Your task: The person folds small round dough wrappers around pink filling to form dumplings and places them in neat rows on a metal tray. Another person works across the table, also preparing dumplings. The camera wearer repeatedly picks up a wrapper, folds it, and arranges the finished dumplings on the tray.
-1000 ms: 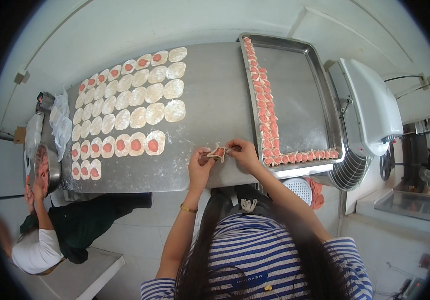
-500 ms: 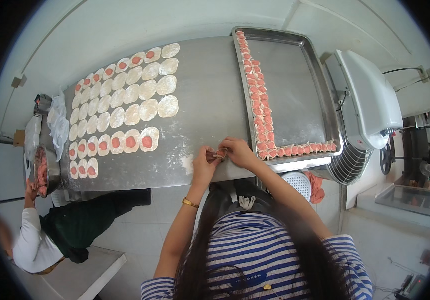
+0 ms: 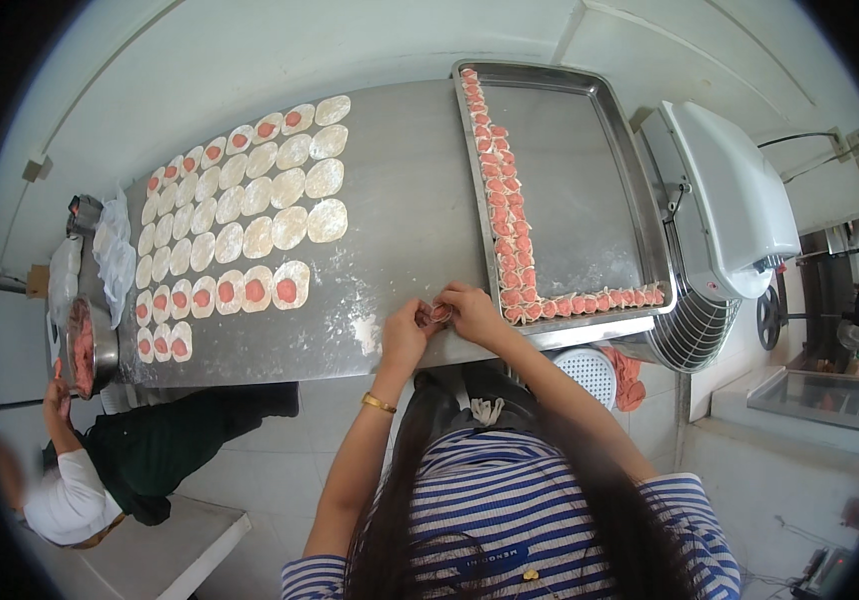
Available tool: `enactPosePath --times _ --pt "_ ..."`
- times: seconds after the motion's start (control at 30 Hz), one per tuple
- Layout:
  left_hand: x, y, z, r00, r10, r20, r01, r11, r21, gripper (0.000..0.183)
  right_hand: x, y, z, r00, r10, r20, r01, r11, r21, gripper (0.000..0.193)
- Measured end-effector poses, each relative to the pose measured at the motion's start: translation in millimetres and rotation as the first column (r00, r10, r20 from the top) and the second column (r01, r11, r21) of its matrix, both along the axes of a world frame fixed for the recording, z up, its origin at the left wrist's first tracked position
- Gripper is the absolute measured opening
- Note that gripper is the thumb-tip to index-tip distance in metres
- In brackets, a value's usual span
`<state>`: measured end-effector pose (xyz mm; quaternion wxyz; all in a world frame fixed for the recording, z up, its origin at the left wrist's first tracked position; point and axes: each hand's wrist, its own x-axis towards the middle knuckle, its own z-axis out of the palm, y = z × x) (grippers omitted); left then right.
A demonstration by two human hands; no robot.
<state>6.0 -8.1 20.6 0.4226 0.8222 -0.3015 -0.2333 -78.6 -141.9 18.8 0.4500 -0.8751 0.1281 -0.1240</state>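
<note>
Between my two hands, just above the near edge of the steel table (image 3: 400,180), is a small dumpling (image 3: 441,313) with pink filling showing in a pale wrapper. My left hand (image 3: 407,331) pinches it from the left. The fingers of my right hand (image 3: 473,312) are curled onto its other side, covering part of the wrapper. Right of my hands, a metal tray (image 3: 642,160) holds rows of open-topped dumplings (image 3: 510,215) along its left and near sides. On the left, floured round wrappers (image 3: 290,187) lie in rows, some topped with pink filling (image 3: 286,290).
A white machine with a wire guard (image 3: 720,190) stands right of the tray. At the far left, another person's hand (image 3: 57,392) is beside a metal bowl (image 3: 107,345) of pink filling. A white perforated stool (image 3: 588,374) sits below the table's right part.
My fingers have shifted around the dumpling, and its pink top shows more clearly. The other person's hand has moved slightly down beside the bowl. The whole view has shifted a little.
</note>
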Motion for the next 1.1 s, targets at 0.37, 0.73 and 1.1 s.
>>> enactPosePath --times 0.37,0.73,1.1 --pt "-0.2 3.6 -6.6 0.998 0.014 -0.065 -0.023 0.991 -0.133 0.023 -1.2 2.9 3.5 0.998 -0.048 -0.042 0.044 0.994 -0.103 0.024" --pt "-0.9 0.8 -3.4 0.993 0.021 -0.117 -0.040 0.987 -0.157 0.019 -1.9 3.6 -1.8 0.998 -0.005 -0.058 -0.003 0.991 -0.134 0.027" --pt "-1.1 -1.9 10.9 0.999 0.025 -0.042 -0.027 0.998 -0.051 0.021 -0.7 0.2 -5.4 0.997 0.012 -0.079 -0.017 0.997 -0.074 0.028"
